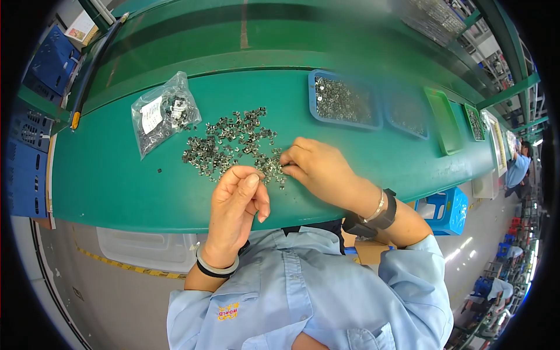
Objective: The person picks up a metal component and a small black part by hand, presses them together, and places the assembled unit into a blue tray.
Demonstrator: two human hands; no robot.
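Observation:
Many small black-and-silver metal parts (213, 151) lie in a loose pile on the green tabletop. My left hand (236, 201) is raised at the pile's near edge, thumb and forefinger pinched together; a tiny part seems to show at the fingertips, too small to name. At the pile's right side, my right hand (318, 169) has its fingertips bent down among the parts. What those fingers grip, if anything, is hidden. A clear plastic bag (166, 114) with a white label and more such parts lies left of the pile.
A blue tray (344, 121) full of small metal pieces stands back right. Beside it are a paler blue tray (407, 129), a green tray (442, 122) and a small green bin (474, 129). Blue crates (29, 157) stand at far left; a blue stool (448, 211) is below the table's right side.

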